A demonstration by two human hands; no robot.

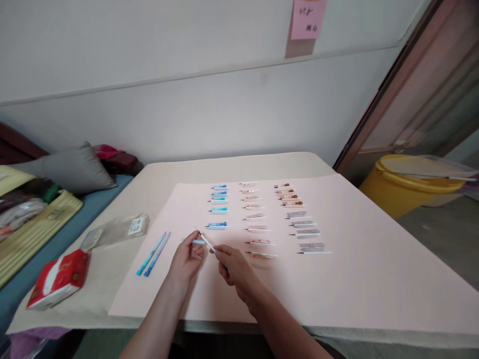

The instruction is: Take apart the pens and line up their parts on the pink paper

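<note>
My left hand (188,257) is closed round a light blue pen barrel (198,242), with its fingertips at the dark tip of a thin white pen refill (207,241). The refill's other end is in the closed fingers of my right hand (236,269); a bit of blue shows there, partly hidden. Left of my hands lie two capped pens, one turquoise (151,254) and one blue (157,253). Beyond them, blue pens (217,225) lie in a column with white refills beside them. Pink-patterned pens (258,242) form a second column.
Brown-topped pens (292,203) and grey ones (309,232) lie farther right on the pink sheet (355,279). At the left are a clear plastic bag (116,234) and a red tissue pack (60,279). A yellow bucket (392,192) stands off the table's right side.
</note>
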